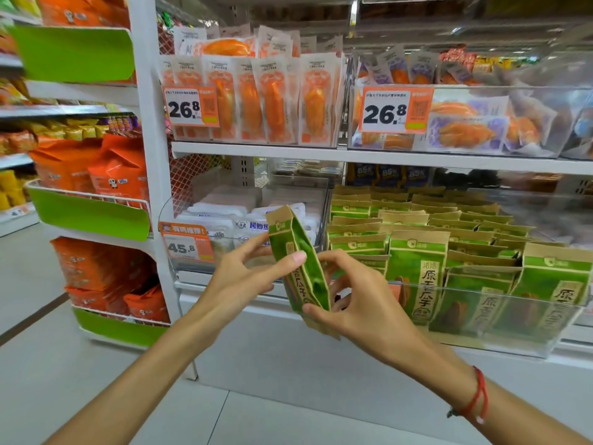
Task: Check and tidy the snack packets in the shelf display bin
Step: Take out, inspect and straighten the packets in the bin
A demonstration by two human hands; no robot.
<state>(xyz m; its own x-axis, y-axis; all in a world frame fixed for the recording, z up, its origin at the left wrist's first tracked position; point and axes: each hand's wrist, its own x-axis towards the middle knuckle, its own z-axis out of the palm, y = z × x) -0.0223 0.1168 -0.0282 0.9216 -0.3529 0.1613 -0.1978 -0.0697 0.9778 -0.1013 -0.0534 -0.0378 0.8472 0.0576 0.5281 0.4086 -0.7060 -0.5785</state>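
Both forearms reach forward from the bottom corners. The left hand (239,277) grips a green and tan snack packet (296,264) from its left side, the thumb laid across the packet's face, the other fingers behind it. The right hand (362,303) pinches the packet's lower end, thumb in front, fingers curled behind and partly hidden. The packet is held tilted, edge-on, in front of the shelf, just left of the clear display bin (481,342) of matching packets (417,268). A red cord (478,396) circles the right wrist. The packet's print is too skewed to read.
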